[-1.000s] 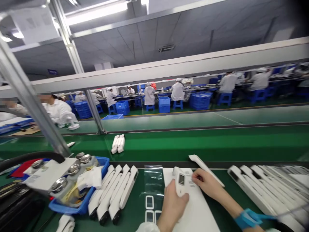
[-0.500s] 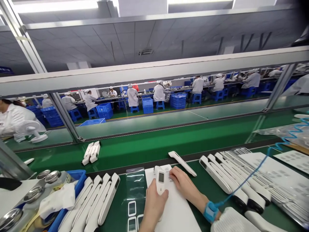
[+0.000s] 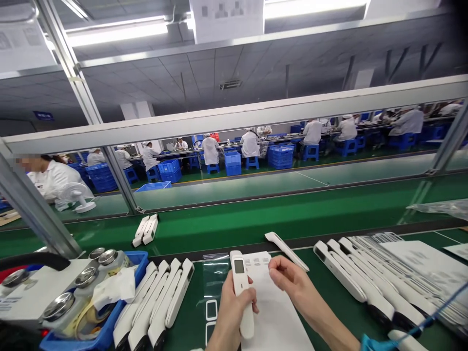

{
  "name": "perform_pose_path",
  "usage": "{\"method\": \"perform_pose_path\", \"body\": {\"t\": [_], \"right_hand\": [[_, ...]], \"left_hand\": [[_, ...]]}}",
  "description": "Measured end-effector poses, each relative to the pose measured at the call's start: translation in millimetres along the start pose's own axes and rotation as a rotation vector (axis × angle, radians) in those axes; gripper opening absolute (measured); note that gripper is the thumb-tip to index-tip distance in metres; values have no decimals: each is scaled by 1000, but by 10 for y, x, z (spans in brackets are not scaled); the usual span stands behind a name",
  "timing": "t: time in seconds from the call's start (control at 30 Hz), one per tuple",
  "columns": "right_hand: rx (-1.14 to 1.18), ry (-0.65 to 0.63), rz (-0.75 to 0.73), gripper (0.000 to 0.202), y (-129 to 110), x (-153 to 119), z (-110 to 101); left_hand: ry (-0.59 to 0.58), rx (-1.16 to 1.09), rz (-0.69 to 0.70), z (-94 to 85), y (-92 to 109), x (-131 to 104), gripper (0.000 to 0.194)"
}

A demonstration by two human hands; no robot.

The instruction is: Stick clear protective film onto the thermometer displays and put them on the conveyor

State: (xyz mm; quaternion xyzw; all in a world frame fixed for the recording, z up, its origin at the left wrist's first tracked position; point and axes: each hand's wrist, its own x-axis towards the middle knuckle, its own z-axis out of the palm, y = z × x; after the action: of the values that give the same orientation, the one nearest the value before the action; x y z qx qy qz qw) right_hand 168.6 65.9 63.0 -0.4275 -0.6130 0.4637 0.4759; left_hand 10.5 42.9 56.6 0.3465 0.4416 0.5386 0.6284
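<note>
A white handheld infrared thermometer (image 3: 240,280) with a small grey display stands tilted in my left hand (image 3: 231,308), the fingers and thumb wrapped round its handle. To its right, my right hand (image 3: 289,277) hovers over the upper part of a white sheet (image 3: 280,317), thumb and index finger pinched together. Whatever lies between those fingertips, if anything, is too small to make out. Small grey printed marks line the top of the sheet. Left of the thermometer lies a clear plastic film (image 3: 215,278) with white-outlined frames (image 3: 211,310).
More thermometers (image 3: 181,292) lie in a row at left, others (image 3: 340,273) at right. One white piece (image 3: 287,251) lies behind my right hand. A blue bin (image 3: 141,268) holds metal-lidded bottles and tape. A blue coiled cord (image 3: 438,309) crosses the right side. Co-workers sit beyond.
My right hand has drawn away from the thermometer's side, its fingers now pinched. The thermometer shows more of its length in my left hand. The view has shifted left.
</note>
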Motion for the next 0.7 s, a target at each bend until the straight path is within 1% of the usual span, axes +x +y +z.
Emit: {"method": "perform_pose_path", "body": {"t": [0.07,0.1,0.17,0.23,0.3,0.4,0.5,0.57,0.63,0.7], "right_hand": [[64,-107,14,36,-61,-82,146],[94,-147,23,35,-67,-110,215],[153,-198,78,32,-47,-146,328],[166,-208,130,30,-15,-161,400],[95,-170,111,27,6,-165,430],[-43,-103,19,22,15,-163,426],[24,-102,34,22,27,-154,397],[80,-58,23,25,48,-141,365],[75,32,-11,28,79,-119,323],[44,107,-29,31,121,-98,271]], "left_hand": [[2,-51,-32,-43,-32,-101,34],[-3,-76,-36,-61,-64,-141,39],[-30,-104,-42,-82,-139,-195,53],[-67,-85,-60,-83,-203,-223,65],[-101,-43,-76,-71,-242,-237,67],[-126,-25,-80,-56,-269,-248,57],[-109,-74,-76,-59,-299,-247,46],[-89,-109,-74,-64,-323,-239,40],[-59,-151,-84,-66,-331,-230,44],[-32,-219,-153,-70,-305,-236,53]]}}
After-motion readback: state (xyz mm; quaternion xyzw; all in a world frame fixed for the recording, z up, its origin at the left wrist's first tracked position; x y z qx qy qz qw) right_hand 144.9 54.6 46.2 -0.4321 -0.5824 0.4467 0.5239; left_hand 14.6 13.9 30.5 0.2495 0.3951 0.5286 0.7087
